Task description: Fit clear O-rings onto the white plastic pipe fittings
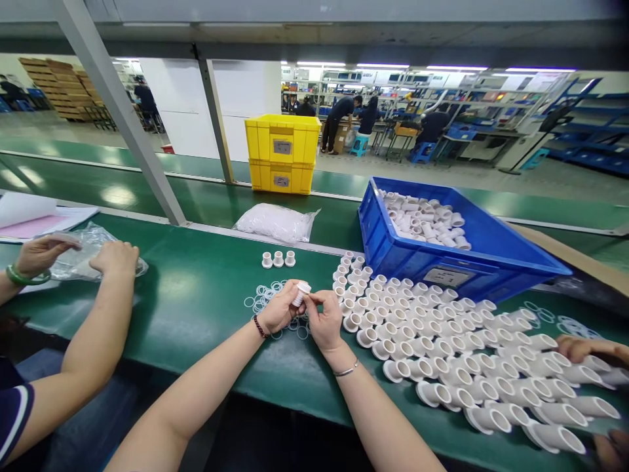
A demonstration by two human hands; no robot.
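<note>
My left hand is closed around a small white flanged plastic fitting, held tilted over the green table. My right hand is pinched against the fitting's side; whatever lies between its fingertips is too small to make out. Beneath and behind both hands lies a loose heap of thin translucent rings. Just beyond it, three white fittings stand upright in a short row. To the right of my right hand, many similar fittings stand in close rows.
A blue bin of white fittings stands behind the rows. Near it are a filled plastic bag and stacked yellow crates. A co-worker's hands handle a clear bag at left; another person's hand reaches in at right. A metal post rises at left.
</note>
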